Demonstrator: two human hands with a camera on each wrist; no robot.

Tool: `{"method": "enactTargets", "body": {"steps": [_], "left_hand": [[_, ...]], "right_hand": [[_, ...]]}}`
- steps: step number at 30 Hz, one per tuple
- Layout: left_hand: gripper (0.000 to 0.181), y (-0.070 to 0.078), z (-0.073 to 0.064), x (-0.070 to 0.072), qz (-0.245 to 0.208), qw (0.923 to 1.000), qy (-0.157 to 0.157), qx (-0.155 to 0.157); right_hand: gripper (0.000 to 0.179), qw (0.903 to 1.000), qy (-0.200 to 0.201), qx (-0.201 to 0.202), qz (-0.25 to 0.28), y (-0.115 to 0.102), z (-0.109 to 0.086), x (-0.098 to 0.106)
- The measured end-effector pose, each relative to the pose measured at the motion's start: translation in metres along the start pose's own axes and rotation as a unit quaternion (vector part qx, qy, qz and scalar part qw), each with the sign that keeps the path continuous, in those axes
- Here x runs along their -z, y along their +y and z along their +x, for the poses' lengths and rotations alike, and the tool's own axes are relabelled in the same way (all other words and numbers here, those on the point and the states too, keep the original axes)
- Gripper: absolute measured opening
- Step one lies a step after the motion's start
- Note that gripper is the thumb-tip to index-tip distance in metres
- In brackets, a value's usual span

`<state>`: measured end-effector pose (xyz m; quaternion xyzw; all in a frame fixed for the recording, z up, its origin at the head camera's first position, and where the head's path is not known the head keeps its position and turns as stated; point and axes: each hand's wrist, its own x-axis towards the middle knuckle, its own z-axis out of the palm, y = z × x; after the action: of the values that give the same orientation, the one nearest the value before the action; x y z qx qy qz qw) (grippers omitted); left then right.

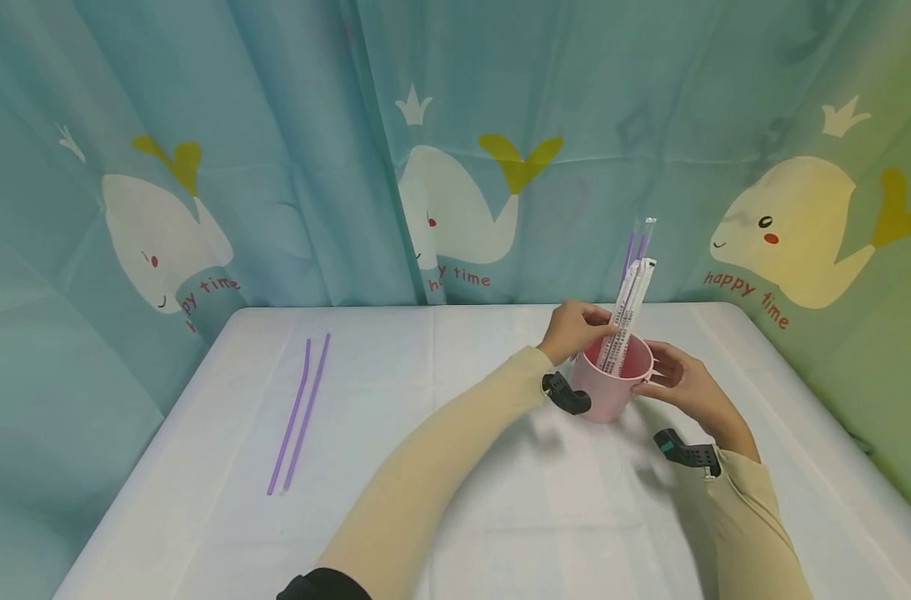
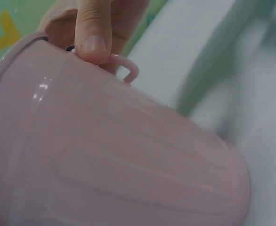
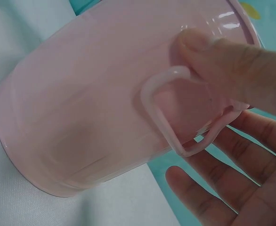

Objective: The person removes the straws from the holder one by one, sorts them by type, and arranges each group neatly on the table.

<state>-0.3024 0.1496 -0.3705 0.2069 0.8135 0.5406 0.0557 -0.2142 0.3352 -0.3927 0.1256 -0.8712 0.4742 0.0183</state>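
A pink bucket (image 1: 611,392) with small side handles stands on the table at the right. Inside it, leaning to the right, are several drinking straws (image 1: 626,317) in printed white wrappers, with purple ones rising above them. Over the bucket's left rim, my left hand (image 1: 571,329) pinches the wrapped straws between thumb and fingers. My right hand (image 1: 683,383) holds the bucket's right side by the handle (image 3: 164,117), its thumb (image 3: 223,56) against the wall and the fingers behind. In the left wrist view the bucket (image 2: 119,155) fills the foreground; the left hand is hidden there.
Two purple straws (image 1: 301,417) lie side by side on the left of the white-covered table (image 1: 500,517). A blue-green curtain (image 1: 305,217) with whale prints hangs behind the table and along both sides.
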Motion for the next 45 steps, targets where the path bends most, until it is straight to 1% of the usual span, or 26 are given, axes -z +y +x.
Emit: {"method": "enactTargets", "body": {"steps": [4, 8, 12, 16, 18, 25, 27, 29, 31, 36, 40, 45], "left_hand": [[0.024, 0.001, -0.002, 0.000, 0.001, 1.0000, 0.000, 0.001], [0.023, 0.002, -0.003, 0.001, 0.007, 0.9999, 0.010, 0.001], [0.022, 0.003, -0.003, 0.001, 0.010, 0.9994, 0.031, 0.006], [0.021, 0.003, -0.001, 0.001, 0.011, 0.9983, 0.054, 0.018], [0.021, 0.002, 0.000, 0.001, 0.008, 0.9980, 0.060, 0.019], [0.021, 0.002, 0.000, 0.004, -0.008, 0.9972, 0.074, -0.005], [0.021, 0.002, 0.000, 0.005, -0.016, 0.9968, 0.078, -0.008], [0.020, 0.003, 0.000, 0.006, -0.026, 0.9964, 0.079, -0.011], [0.020, 0.004, 0.000, 0.008, -0.047, 0.9958, 0.078, -0.016], [0.020, 0.010, 0.000, 0.014, -0.101, 0.9912, 0.076, -0.039], [0.022, 0.017, 0.003, 0.021, -0.118, 0.9880, 0.082, -0.057], [0.024, 0.026, 0.004, 0.031, -0.140, 0.9841, 0.078, -0.077]], "right_hand": [[0.067, 1.0000, 0.000, -0.005, -0.006, 0.000, 0.000, 0.000], [0.066, 1.0000, 0.000, -0.004, -0.006, 0.000, 0.001, 0.000], [0.066, 1.0000, 0.000, 0.001, 0.003, 0.000, 0.001, -0.001], [0.065, 1.0000, 0.000, 0.004, 0.006, 0.001, 0.001, -0.001], [0.065, 1.0000, 0.000, 0.003, 0.005, 0.000, 0.001, 0.000], [0.065, 0.9999, -0.001, 0.006, 0.010, 0.000, 0.000, 0.000], [0.065, 0.9999, -0.001, 0.006, 0.011, 0.001, 0.000, 0.000], [0.065, 0.9999, 0.000, 0.006, 0.010, 0.001, 0.000, -0.001], [0.066, 1.0000, -0.001, 0.004, 0.009, 0.001, 0.000, -0.001], [0.065, 0.9999, -0.002, 0.004, 0.013, 0.001, 0.001, -0.001], [0.064, 0.9998, -0.003, 0.007, 0.017, 0.001, 0.001, -0.001], [0.064, 0.9997, -0.003, 0.012, 0.019, 0.002, 0.001, 0.000]]}}
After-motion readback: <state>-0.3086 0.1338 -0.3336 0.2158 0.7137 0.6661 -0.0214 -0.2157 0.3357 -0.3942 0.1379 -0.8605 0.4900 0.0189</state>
